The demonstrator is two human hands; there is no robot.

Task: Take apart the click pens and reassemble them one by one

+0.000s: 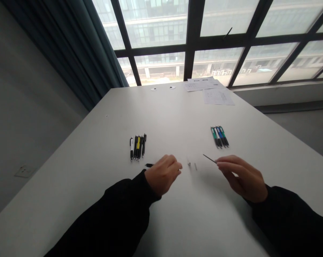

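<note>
My left hand [165,174] is closed around a black pen barrel [149,165], whose end sticks out to the left behind the hand; the rest is hidden by the fingers. Between thumb and fingertips, my right hand [240,175] pinches a thin dark pen refill [209,158], tilted up to the left above the table. In the gap between the hands lie a small pen tip [189,164] and a thin spring-like piece [196,166].
Several pens, mostly black with one yellow and one white [138,146], lie at the left of the white table [166,117]. A row of green, white and blue pens [219,137] lies at the right. Paper sheets [204,85] rest by the window.
</note>
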